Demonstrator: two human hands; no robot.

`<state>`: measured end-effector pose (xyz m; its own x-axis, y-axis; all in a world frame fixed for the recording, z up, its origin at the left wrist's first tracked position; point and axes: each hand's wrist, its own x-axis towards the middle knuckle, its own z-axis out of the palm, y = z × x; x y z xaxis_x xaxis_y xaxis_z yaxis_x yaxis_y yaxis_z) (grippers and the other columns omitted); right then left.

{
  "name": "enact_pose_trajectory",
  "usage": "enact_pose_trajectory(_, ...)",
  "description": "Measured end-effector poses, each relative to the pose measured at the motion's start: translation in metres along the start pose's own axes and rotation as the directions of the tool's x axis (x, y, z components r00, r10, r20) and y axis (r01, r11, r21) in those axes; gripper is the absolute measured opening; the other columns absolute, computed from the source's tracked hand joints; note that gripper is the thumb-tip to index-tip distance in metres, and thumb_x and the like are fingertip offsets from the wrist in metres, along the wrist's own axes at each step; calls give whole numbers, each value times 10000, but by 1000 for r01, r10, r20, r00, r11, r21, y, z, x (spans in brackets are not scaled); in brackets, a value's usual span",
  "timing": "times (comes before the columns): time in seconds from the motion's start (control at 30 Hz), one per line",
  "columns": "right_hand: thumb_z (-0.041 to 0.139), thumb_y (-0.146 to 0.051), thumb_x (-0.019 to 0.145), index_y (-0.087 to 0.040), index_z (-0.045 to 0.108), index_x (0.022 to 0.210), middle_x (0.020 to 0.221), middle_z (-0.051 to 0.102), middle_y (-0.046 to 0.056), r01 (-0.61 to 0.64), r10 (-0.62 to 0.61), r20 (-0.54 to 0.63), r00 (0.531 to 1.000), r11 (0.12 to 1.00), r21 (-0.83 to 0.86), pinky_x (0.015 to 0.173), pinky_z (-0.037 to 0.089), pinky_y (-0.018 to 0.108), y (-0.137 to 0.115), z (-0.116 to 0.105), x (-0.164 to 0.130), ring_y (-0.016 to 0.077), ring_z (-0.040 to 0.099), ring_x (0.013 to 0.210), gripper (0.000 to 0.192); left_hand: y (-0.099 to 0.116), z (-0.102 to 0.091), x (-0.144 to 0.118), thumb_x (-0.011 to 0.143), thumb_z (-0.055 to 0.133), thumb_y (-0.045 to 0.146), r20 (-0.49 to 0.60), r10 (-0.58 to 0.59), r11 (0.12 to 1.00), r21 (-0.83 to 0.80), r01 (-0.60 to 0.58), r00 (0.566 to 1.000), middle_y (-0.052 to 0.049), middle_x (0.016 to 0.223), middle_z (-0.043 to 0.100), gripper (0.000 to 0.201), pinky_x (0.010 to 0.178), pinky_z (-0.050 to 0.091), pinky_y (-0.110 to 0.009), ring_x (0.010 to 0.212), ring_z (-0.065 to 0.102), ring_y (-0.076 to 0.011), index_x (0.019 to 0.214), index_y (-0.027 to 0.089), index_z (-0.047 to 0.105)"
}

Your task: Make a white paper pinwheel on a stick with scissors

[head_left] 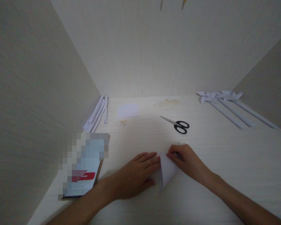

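Left hand (137,175) flat, pressing folded white paper (167,170) onto surface (201,193); right hand (188,161) grip pinching paper's top edge. Scissors (178,124) beyond right grip.

Open table (140,134) mid-frame between hands and back wall (168,47) — only scissors (179,125) right of centre; a phone (84,165) blocks lower left, paper rolls (97,114) and pinwheels (227,106) line the upper corners.

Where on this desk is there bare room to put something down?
Bare patches: between the scissors and the paper pinwheels at right, and the near right corner beside the right hand. Crowded: the left edge with the paper sticks and the phone, and the folded paper under both hands.
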<state>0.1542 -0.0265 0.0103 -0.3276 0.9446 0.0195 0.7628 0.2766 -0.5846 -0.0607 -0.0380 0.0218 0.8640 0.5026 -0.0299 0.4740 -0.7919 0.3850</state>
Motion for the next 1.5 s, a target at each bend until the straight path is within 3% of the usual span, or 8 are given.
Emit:
enact_pose_trajectory(0.27,456,-256,796,-176,565,664,624,607,16,28,-35,-65,997,995,-92,635,333,290,4,4,0,154,545,614,189,-2,-2,1,833,410,285,-16,63,998,30,-62,998,-83,1317,391,413,1023,237,-379,1247,275,-213,1236,196,397)
enact_pose_trajectory(0.5,436,-212,800,-179,517,672,674,578,18,51,-81,-157,984,981,-185,702,270,333,-1,10,-5,169,517,695,155,2,3,1,779,501,297,-58,53,998,32,-52,997,-140,1292,363,432,958,320,-416,1199,327,-271,1200,223,437)
enact_pose_trajectory(0.8,407,-173,808,-175,489,660,679,573,23,45,-88,-149,985,961,-274,688,244,327,-8,11,-3,170,489,686,168,4,2,1,781,493,274,-39,13,1000,12,-13,999,-111,1200,400,411,942,334,-407,1144,366,-258,1188,253,443)
enact_pose_trajectory(1.5,422,-170,810,-176,486,674,705,582,25,41,-85,-116,990,938,-346,679,242,325,-8,12,-1,185,490,718,150,6,-3,5,798,465,286,-23,38,998,41,-37,999,-95,1259,388,360,966,311,-389,1174,333,-247,1155,241,480)
